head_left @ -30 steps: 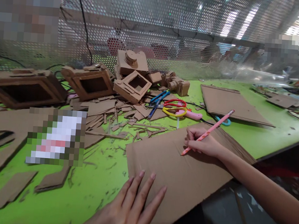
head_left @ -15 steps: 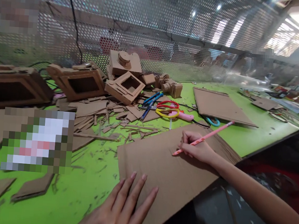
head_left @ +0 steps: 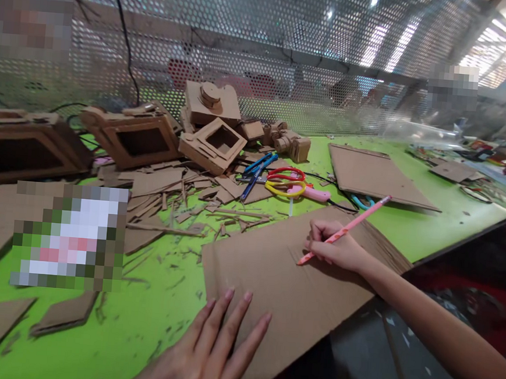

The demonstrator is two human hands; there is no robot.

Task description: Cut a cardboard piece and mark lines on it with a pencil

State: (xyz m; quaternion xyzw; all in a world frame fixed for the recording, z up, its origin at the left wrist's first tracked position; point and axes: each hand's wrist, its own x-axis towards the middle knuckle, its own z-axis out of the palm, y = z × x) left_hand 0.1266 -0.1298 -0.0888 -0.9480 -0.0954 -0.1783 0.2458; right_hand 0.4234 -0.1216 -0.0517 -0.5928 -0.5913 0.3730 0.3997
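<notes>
A large brown cardboard sheet (head_left: pixel 281 273) lies on the green table (head_left: pixel 155 316), overhanging its near edge. My left hand (head_left: pixel 209 349) rests flat on the sheet's near left corner, fingers spread. My right hand (head_left: pixel 336 248) grips a pink pencil (head_left: pixel 355 221), its tip touching the sheet near the middle. The pencil slants up to the right.
Scissors with red and yellow handles (head_left: pixel 286 183), a blue cutter (head_left: pixel 258 169) and cardboard scraps (head_left: pixel 178 195) lie beyond the sheet. Cardboard box models (head_left: pixel 213 142) stand against a perforated metal screen (head_left: pixel 263 56). Another flat cardboard sheet (head_left: pixel 376 176) lies far right.
My right hand and pencil tip have shifted slightly left along the sheet. My left hand stays pressed on the cardboard. The view swayed a little.
</notes>
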